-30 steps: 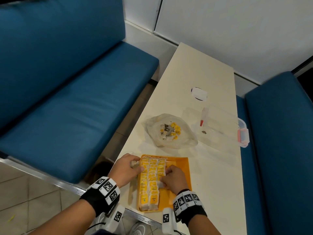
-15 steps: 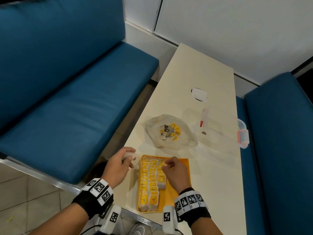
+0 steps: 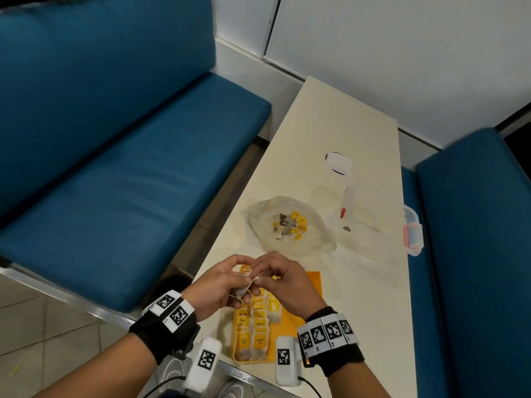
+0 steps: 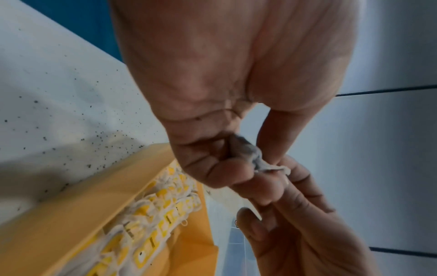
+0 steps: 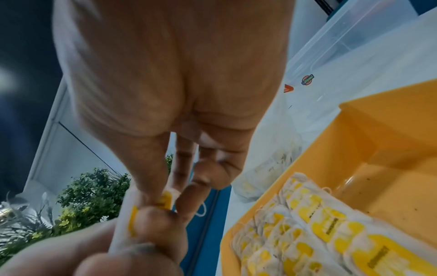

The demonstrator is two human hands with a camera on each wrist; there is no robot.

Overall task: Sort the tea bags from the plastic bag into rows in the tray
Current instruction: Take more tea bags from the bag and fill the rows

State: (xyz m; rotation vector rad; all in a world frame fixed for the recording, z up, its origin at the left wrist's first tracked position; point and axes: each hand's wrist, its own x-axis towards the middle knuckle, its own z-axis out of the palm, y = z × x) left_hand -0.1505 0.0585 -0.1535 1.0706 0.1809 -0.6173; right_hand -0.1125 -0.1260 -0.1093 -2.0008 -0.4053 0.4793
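Both hands meet above the far end of the orange tray [image 3: 313,285] and hold one tea bag [image 3: 244,287] between them. My left hand [image 3: 227,282] grips the crumpled white pouch [image 4: 250,155] in its curled fingers. My right hand [image 3: 275,280] pinches the bag's yellow tag end [image 5: 165,200]. Rows of tea bags [image 3: 258,323] with yellow tags fill the tray's left side [image 5: 307,224]; its right side is bare. The clear plastic bag [image 3: 290,225] with several more tea bags lies on the table beyond the tray.
A clear lidded plastic box [image 3: 373,219] with pink clips stands right of the plastic bag. A small white item [image 3: 339,163] lies farther back on the cream table [image 3: 344,124]. Blue benches [image 3: 129,168] flank the table on both sides.
My left hand, which held something white beside the tray, rose and moved right. My right hand left the rows in the tray and came up to meet it at the tea bag.
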